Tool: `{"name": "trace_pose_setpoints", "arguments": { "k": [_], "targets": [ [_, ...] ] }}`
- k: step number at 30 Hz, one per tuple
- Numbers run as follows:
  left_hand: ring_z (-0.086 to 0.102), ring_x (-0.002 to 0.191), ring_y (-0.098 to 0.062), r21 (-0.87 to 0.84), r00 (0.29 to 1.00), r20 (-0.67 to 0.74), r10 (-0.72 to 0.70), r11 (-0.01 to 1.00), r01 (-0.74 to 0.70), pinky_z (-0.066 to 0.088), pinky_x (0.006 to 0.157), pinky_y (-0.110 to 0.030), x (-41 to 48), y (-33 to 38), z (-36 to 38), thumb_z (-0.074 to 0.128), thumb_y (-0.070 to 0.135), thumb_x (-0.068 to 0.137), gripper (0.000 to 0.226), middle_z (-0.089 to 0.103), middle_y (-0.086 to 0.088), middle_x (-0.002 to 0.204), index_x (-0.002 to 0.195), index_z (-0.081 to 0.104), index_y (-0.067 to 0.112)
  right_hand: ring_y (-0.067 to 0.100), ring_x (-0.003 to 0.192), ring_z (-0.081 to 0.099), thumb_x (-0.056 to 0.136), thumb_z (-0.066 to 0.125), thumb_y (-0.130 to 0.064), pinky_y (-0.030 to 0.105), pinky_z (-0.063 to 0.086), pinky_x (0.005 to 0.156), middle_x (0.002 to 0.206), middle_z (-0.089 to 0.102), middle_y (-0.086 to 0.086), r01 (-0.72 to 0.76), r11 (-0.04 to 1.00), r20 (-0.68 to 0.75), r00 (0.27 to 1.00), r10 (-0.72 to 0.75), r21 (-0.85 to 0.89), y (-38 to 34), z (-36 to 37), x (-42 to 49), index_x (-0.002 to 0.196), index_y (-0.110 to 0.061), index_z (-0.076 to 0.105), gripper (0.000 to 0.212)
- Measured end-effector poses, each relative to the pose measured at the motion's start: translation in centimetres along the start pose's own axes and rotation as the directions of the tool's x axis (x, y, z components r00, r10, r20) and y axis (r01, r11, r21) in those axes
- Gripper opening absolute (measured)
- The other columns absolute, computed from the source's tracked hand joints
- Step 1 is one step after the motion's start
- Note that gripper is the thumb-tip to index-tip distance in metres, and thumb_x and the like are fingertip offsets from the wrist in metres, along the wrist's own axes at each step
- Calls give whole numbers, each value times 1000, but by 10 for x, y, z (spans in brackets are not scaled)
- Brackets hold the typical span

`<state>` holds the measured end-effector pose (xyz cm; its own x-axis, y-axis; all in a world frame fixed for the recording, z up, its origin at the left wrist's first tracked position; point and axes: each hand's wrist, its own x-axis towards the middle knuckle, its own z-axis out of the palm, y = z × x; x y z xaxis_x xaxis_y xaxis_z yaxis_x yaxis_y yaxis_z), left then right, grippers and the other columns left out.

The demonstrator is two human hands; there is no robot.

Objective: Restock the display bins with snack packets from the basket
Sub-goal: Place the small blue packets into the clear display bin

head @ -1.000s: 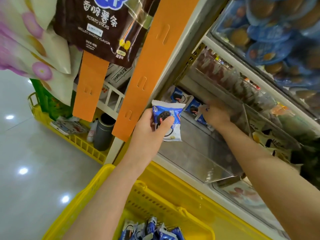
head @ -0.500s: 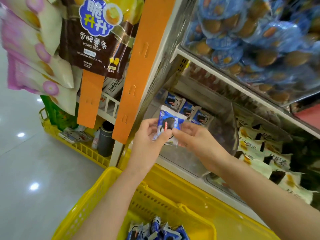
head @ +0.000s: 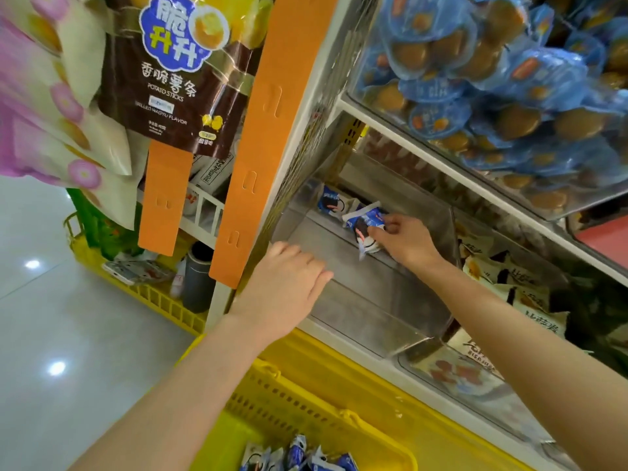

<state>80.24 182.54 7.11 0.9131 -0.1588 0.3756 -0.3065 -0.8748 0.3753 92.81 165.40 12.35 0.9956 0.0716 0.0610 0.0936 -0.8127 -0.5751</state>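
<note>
Placing step under way: the right hand (head: pixel 404 243) is deep in the clear display bin (head: pixel 373 311) at centre frame. Its grip is pinched on a blue snack packet (head: pixel 365 226), just beside another packet (head: pixel 330 203) at the back. The left hand (head: pixel 289 287) hovers at the bin's front, grip released. Next, probably: let go, then reach down to the yellow basket (head: pixel 306 399) at the bottom edge, where more packets (head: pixel 299 455) wait.

Bare arms on view here: left forearm (head: pixel 190 385) and right forearm (head: pixel 509 328) uncovered right to the frame's edge. Bare too, the left hand (head: pixel 289 283) and right hand (head: pixel 404 241), nails apparently trimmed short, though it's blurry.
</note>
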Motion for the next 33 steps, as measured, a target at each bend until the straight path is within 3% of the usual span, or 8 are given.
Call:
{"name": "trace_pose_setpoints", "arguments": {
  "k": [2,4,7,11,17,26,29,33],
  "targets": [
    [54,99,-13,26,1000,8,30,999,-31,30,101,-31,-1,-4,3,9,41,94,57,64,5,103,109,61,21,13,90,55,89,62,-23,18,40,74,108,63,8,95,974,66,994,-83,-207,4,11,22,123,-5,56,39],
    [57,94,-13,16,998,-32,59,998,-59,35,97,-32,-1,-10,5,16,39,95,53,66,4,97,102,64,19,15,90,55,91,59,-24,25,42,76,114,63,13,155,939,126,985,-121,-307,5,23,42,125,-6,53,39],
    [59,85,-14,30,988,-115,105,994,-103,37,92,-29,-2,-22,9,25,34,97,43,66,5,88,94,66,20,24,103,57,91,59,-21,33,45,86,119,59,16,202,934,147,975,-165,-296,1,41,66,126,-5,47,41],
    [58,84,-15,33,982,-145,120,993,-117,30,90,-27,-2,-25,15,26,30,96,41,65,5,87,93,66,20,28,105,55,89,62,-18,29,40,80,118,60,16,225,918,122,973,-195,-326,-3,60,92,121,-6,52,36],
    [58,84,-15,46,978,-158,137,990,-131,30,90,-27,0,-28,19,29,28,95,38,65,6,88,94,67,21,29,116,54,90,59,-13,41,43,102,127,56,15,180,946,88,983,-162,-269,6,75,112,125,-8,54,36],
    [55,87,-14,-10,986,-125,107,994,-109,31,90,-27,-2,-24,14,32,28,97,33,64,7,89,96,64,22,31,122,48,93,55,-21,44,42,101,133,51,16,308,807,136,951,-278,-504,-4,70,101,135,-10,45,45],
    [55,88,-14,-7,991,-92,94,995,-95,36,92,-29,-3,-22,9,34,27,97,31,64,5,91,98,64,21,29,126,45,95,53,-24,41,40,103,137,47,15,343,813,116,937,-329,-471,-13,63,75,139,-8,39,49],
    [52,94,-17,28,994,-57,93,995,-91,30,95,-29,-5,-19,4,31,26,98,32,62,3,96,103,62,19,24,110,58,97,47,-24,36,46,92,122,60,13,390,901,56,921,-387,-191,-21,43,8,128,-6,52,36]
  ]
}}
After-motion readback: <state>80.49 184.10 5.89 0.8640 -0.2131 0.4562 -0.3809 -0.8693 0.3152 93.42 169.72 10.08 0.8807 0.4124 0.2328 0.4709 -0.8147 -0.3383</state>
